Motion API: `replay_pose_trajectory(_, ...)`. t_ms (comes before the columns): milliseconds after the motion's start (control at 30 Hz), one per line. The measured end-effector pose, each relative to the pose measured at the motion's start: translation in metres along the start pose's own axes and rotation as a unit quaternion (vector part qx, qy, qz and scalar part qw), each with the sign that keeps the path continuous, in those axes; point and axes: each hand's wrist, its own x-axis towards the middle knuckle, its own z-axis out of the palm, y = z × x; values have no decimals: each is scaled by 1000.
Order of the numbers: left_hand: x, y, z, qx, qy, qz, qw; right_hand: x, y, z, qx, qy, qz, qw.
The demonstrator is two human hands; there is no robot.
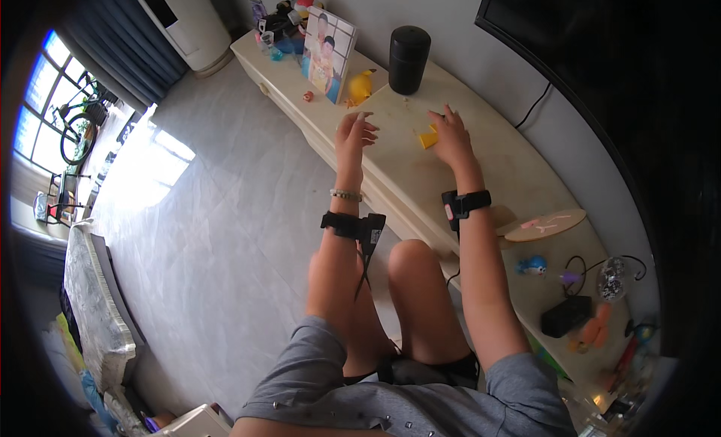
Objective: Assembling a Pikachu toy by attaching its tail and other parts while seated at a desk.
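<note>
My right hand (454, 141) is over the cream cabinet top, its fingers bent around a small yellow plastic piece (427, 139). That piece pokes out on the thumb side, and the hand hides part of it. Left of it, my left hand (353, 133) hovers near the cabinet's front edge with fingers loosely curled and apart, and nothing shows in them. Beyond both hands a yellow toy figure (361, 86) stands next to a photo panel (328, 54). A black cylinder (409, 60) stands upright behind my right hand. Tiny crumb-like bits lie between the cylinder and my hands.
On the right part of the cabinet top (518, 178) are an oval board (546, 225), a blue figurine (532, 266), a black box (567, 317) and an orange toy (595, 328). Small toys (279, 24) crowd the far left end. A dark screen (578, 46) rises along the wall.
</note>
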Motion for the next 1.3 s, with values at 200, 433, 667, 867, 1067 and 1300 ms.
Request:
replay_pose_trajectory(200, 15, 6, -9, -8, -29, -56, 998, 4, 5, 2, 74, -74, -44, 994)
replay_pose_trajectory(433, 13, 11, -13, 27, -74, -60, 995, 5, 1, -13, -26, -91, 32, 995)
replay_pose_trajectory(667, 9, 17, -22, 22, -63, -76, 995, -6, -6, -23, -6, -150, -4, 989)
replay_pose_trajectory(867, 10, 16, -27, 44, -78, -83, 993, -7, -8, -20, 17, -171, 24, 985)
replay_pose_trajectory(1067, 8, 18, -32, 48, -80, -69, 993, -27, -8, -32, -88, -145, 89, 981)
replay_pose_trajectory(1300, 9, 10, -23, 74, -116, -77, 988, -35, 0, -24, -77, -153, 84, 982)
